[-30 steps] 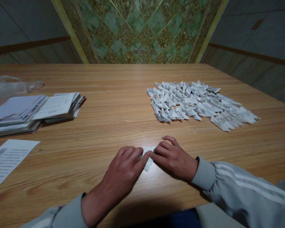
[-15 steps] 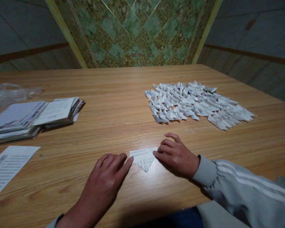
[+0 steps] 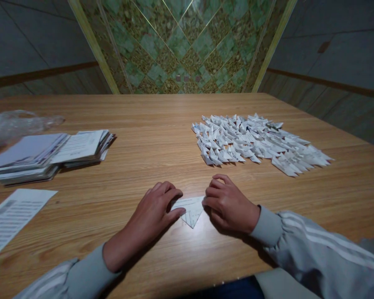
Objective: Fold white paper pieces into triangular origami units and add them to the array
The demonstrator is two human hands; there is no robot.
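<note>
Item: folded paper triangle [image 3: 190, 209], lying flat at lower centre of the frame on the wooden worktop [image 3: 156, 116], point facing the wearer. Likely light, thin, crease-holding, easily slid; best taken at its two upper corners.

Left hand [image 3: 154, 214]: lying palm down, fingers curled, pinching the left corner.

Right hand [image 3: 229, 205]: knuckles bent, fingertips pressing the right corner.

Also present: heap of folded paper pieces [image 3: 255, 143], upper right; stacked sheets [image 3: 46, 153], left.

Stacked printed sheets [image 3: 46, 155], clear plastic bag [image 3: 17, 124], loose sheet [image 3: 14, 216] — wooden table [image 3: 149, 124].
</note>
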